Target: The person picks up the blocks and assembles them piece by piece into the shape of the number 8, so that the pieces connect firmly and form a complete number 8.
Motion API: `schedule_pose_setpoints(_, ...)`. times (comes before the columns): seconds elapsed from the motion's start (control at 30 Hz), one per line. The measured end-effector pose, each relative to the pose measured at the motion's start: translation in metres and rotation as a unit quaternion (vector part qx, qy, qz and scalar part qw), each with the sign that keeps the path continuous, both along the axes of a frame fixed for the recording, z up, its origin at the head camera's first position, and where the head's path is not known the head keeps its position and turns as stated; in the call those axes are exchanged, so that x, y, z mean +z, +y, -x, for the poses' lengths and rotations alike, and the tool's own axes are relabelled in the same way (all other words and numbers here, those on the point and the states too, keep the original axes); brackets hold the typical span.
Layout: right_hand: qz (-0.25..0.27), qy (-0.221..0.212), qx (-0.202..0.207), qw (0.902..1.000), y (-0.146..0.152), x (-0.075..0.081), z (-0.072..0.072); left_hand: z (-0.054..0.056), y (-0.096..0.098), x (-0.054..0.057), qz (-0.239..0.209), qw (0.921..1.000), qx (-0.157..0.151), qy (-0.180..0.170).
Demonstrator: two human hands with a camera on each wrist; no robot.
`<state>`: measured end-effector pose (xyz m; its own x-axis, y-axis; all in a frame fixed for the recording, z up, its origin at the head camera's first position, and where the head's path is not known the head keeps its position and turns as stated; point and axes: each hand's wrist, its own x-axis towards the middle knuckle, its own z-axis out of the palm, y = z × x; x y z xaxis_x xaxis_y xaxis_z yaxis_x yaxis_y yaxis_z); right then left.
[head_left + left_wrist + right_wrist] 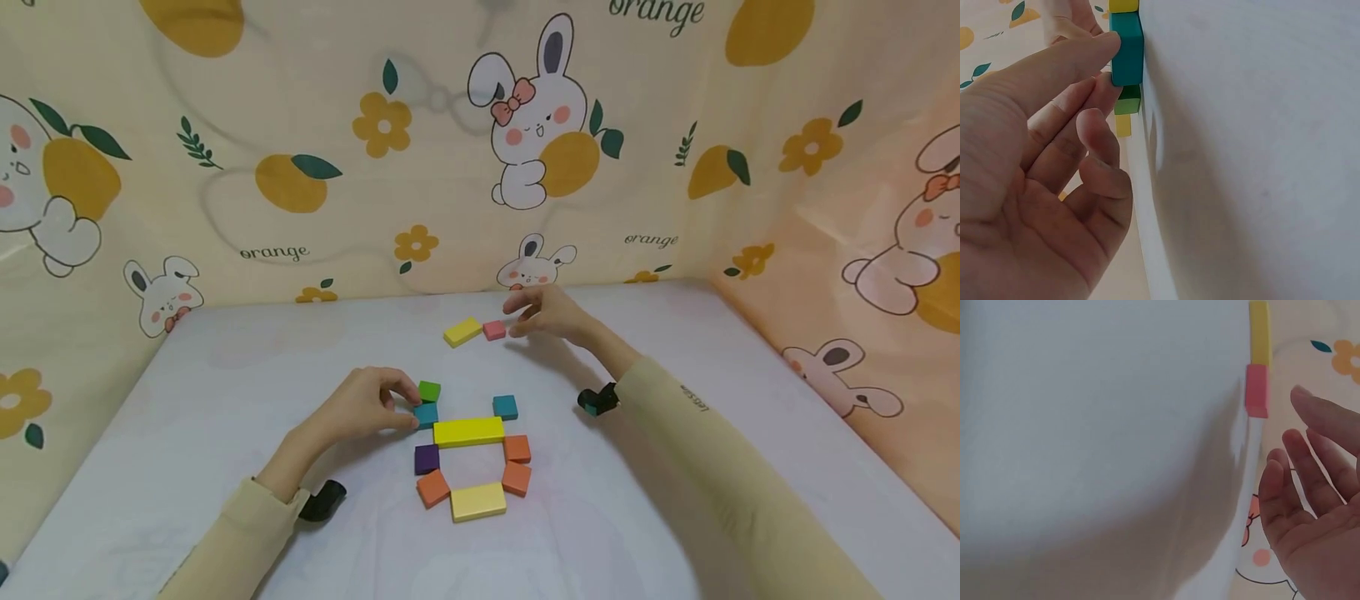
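Observation:
My left hand (363,404) pinches a blue block (426,415) between thumb and fingertips. In the left wrist view the thumb lies on the side of this blue block (1127,50). A green block (429,392) sits just behind it, and a long yellow block (468,432) is at its front right corner. My right hand (547,313) hovers at the back with loosely bent fingers, holding nothing. Left of its fingertips lies a pink block (494,331), apart from them in the right wrist view. A yellow block (462,332) is beside the pink one.
Another blue block (506,407) stands behind the long yellow block's right end. In front, a purple block (427,459), several orange blocks (517,478) and a pale yellow block (478,502) form a ring. A printed cloth (442,208) rises behind the white table (225,375).

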<state>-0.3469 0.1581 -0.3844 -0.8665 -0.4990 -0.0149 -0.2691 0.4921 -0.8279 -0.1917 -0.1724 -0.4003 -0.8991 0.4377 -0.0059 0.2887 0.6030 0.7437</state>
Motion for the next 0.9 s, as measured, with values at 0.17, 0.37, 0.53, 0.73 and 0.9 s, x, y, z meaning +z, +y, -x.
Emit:
schedule_pose_setpoints(0.17,0.000,-0.018,0.006,0.9998,0.000,-0.005,0.000,0.000,0.000,-0.001,0.006,1.0000,0.001,0.004)
schedule_pose_setpoints(0.37,-0.012,-0.002,-0.008,0.9999,-0.004,-0.009,0.000,0.000,0.002,-0.001,0.006,0.9999,0.002,0.008)
schedule_pose_setpoints(0.53,-0.032,0.017,-0.017,0.9992,-0.011,-0.012,0.002,0.000,0.002,0.000,0.005,1.0000,0.000,0.006)
schedule_pose_setpoints(0.73,-0.046,0.018,-0.016,0.9987,-0.019,-0.014,0.004,-0.001,0.003,0.002,0.008,1.0000,0.005,0.001)
schedule_pose_setpoints(0.9,-0.053,0.018,-0.017,0.9983,-0.022,-0.014,0.002,-0.002,0.003,0.002,0.010,0.9999,0.009,-0.003)
